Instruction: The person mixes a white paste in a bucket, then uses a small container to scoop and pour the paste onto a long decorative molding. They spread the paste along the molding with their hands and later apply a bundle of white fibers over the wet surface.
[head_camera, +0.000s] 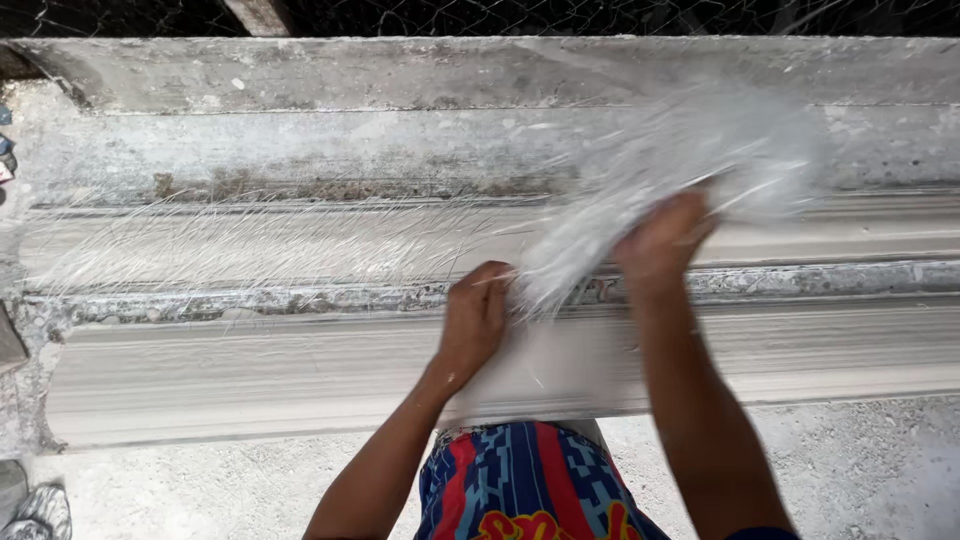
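Note:
A wad of white glass-like fibre strands (690, 160) is held over a long grey moulded cornice form (250, 150) that runs left to right. My right hand (662, 240) grips the wad from below, and the wad is blurred. My left hand (475, 315) pinches the lower end of the same strands where they meet the mould's stepped ridge. Thin loose fibres (230, 250) lie spread along the mould's groove to the left of my hands.
The mould's smooth curved front face (200, 370) runs below my hands. A rough concrete floor (200, 485) lies in front of it. Wire mesh (560, 15) shows beyond the top edge. A grey shoe (40, 510) sits at the bottom left.

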